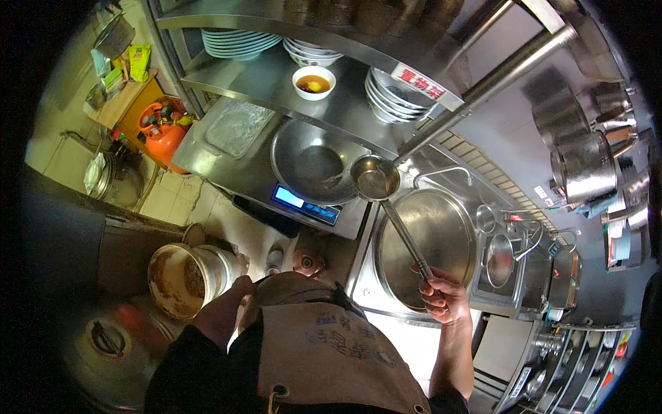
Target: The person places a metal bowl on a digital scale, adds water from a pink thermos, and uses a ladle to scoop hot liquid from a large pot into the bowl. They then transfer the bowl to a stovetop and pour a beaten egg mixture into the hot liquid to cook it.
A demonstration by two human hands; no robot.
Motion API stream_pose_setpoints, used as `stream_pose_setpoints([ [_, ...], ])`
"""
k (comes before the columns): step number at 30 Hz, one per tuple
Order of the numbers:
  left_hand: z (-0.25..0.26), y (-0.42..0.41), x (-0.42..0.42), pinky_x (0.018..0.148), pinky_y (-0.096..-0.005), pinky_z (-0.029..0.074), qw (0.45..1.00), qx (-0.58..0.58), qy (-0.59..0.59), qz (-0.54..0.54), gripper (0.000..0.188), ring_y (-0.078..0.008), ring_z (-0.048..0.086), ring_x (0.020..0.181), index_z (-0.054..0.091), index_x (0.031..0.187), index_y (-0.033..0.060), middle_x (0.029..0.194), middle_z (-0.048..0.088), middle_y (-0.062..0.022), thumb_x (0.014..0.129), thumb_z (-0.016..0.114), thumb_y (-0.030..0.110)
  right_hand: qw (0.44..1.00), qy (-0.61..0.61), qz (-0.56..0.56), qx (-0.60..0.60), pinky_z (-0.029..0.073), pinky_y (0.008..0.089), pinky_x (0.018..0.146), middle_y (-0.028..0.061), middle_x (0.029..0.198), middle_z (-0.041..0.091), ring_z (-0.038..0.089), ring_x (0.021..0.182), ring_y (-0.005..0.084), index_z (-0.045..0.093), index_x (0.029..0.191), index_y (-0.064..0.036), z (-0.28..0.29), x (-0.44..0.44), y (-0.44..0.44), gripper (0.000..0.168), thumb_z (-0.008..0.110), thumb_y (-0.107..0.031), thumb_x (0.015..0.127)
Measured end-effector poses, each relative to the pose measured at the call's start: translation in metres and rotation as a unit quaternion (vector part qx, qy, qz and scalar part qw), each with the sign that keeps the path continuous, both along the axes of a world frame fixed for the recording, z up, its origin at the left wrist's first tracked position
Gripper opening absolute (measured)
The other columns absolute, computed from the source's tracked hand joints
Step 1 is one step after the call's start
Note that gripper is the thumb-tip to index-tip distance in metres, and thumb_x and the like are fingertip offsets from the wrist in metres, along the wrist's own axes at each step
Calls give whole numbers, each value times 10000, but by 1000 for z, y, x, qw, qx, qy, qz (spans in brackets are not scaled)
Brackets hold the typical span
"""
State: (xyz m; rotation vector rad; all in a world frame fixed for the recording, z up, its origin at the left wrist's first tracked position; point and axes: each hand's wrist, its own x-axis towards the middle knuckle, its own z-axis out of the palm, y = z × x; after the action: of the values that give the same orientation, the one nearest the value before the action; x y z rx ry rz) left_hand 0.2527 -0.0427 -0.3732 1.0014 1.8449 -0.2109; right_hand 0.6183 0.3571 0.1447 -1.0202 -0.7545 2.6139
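Note:
My right hand (444, 296) is closed around the handle of a long steel ladle (398, 222). The ladle's bowl shows between a wide steel basin (310, 160) and a large round steel pot or its lid (429, 233); its exact height is hard to tell. The basin stands at a digital kitchen scale (306, 203) with a lit display. My left hand (244, 285) is low at my side by the brown apron (320, 352), mostly dark and partly hidden, so its fingers cannot be made out.
Above the counter, a steel shelf (232, 85) carries a white bowl of brown liquid (314, 83), stacked plates (240, 44) and bowls (393, 95). A stained bucket (181, 279) stands at left, and an orange gas cylinder (163, 134) farther off. Strainers (584, 165) hang at right.

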Motion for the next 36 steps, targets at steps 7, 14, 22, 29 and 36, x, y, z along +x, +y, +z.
stream_pose_setpoints([
  [7,-1,-52,6,693,-419,571,982,3,-32,187,395,-327,717,805,739,927,31,869,722,-187,830,714,412,993,-79,42,82,327,182,338,86,756,578,414,442,46,503,1338,102,15,-38,-5,426,577,-46,946],
  [14,0,-37,0,724,-442,570,994,-31,-6,106,295,-345,716,818,752,823,40,879,732,-188,829,700,330,978,-144,59,139,327,209,332,64,742,583,447,441,58,540,1169,25,25,-53,-3,257,600,-49,931],
  [22,28,15,4,790,-485,561,994,12,30,-108,359,-385,709,902,761,929,51,956,729,-213,871,612,372,958,-189,54,210,319,199,337,49,715,567,423,431,46,549,1221,46,26,-65,-10,312,586,-27,920],
  [29,18,4,-4,832,-490,555,986,49,31,-158,389,-371,704,940,763,975,75,995,729,-191,888,602,419,956,-170,43,236,323,205,335,38,668,541,418,414,47,552,1242,95,20,-69,-18,351,581,1,905],
  [36,6,-14,-4,776,-464,583,990,-15,30,138,368,-370,709,848,747,999,50,980,724,-199,855,673,380,931,-192,84,300,318,230,356,19,639,519,424,421,57,529,1295,114,16,-71,-22,395,573,0,919],
])
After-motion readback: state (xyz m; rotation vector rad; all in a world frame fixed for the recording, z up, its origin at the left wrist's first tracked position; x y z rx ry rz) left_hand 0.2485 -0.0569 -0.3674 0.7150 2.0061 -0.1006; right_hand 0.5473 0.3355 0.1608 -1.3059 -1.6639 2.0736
